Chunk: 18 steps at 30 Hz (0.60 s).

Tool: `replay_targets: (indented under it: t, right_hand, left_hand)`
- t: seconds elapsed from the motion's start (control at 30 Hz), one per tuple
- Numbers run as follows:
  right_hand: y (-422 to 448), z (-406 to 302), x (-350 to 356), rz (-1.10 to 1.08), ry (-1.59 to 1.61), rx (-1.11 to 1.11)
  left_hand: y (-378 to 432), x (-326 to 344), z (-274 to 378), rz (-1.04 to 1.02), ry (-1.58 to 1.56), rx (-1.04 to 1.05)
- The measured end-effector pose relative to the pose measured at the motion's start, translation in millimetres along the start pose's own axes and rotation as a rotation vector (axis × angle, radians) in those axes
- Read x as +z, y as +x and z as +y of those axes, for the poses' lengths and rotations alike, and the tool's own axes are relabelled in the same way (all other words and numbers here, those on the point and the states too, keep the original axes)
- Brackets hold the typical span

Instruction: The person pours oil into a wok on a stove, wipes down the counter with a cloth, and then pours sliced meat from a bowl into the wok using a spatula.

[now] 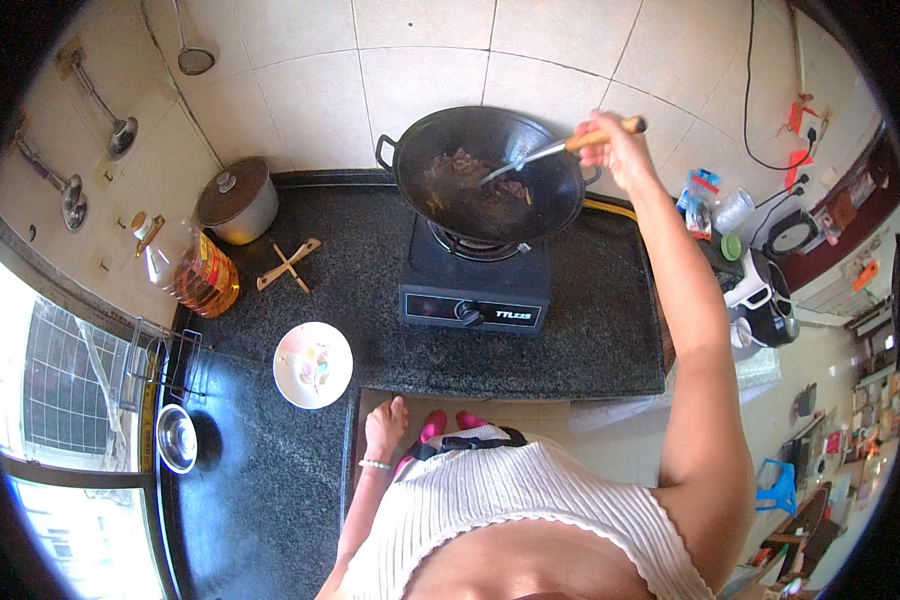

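My right hand (pixel 616 154) grips the wooden handle of a metal cooking spatula (pixel 544 153), whose far end is among browned food pieces (pixel 461 171) in a black wok (pixel 450 210). The wok sits on a single-burner gas stove (pixel 474 289) with a front knob. My left hand (pixel 386 427) hangs by the counter's front edge, below a white floral bowl (pixel 313 365); its fingers are curled, and I cannot tell if anything is inside them.
On the black stone counter (pixel 345 277) stand a lidded pot (pixel 238 201), a large oil bottle (pixel 193 271), a crossed wooden trivet (pixel 289 265), a wire rack (pixel 166 364) and a metal bowl (pixel 176 439). Ladles (pixel 122 138) hang on the left wall. Tiled wall rises behind the wok.
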State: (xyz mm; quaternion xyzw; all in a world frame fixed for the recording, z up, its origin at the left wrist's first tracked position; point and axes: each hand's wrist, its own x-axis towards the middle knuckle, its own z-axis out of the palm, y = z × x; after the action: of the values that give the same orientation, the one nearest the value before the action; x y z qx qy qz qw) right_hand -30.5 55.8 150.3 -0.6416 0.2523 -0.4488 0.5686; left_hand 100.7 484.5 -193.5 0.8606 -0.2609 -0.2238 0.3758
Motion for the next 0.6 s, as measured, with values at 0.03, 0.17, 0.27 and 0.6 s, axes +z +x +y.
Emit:
replay_targets:
  t: [0.03,0.17,0.27,0.6]
  right_hand:
    - [-6.2,3.8,0.9,-0.08,-0.013,0.048]
    - [-9.3,-22.2,-24.5,-0.069,-0.253,-0.063]
    - [-21.7,8.1,-14.3,-0.025,-0.085,-0.059]
    - [-30.2,-24.3,-28.5,-0.081,-0.167,-0.091]
  left_hand:
    - [-0.2,3.0,-5.0,-0.006,-0.006,0.001]
    - [0.2,5.0,-6.1,-0.001,0.013,0.039]
    - [-0.5,7.3,-4.8,-0.038,-0.004,-0.001]
    - [2.8,8.8,-1.4,-0.042,-0.044,-0.031]
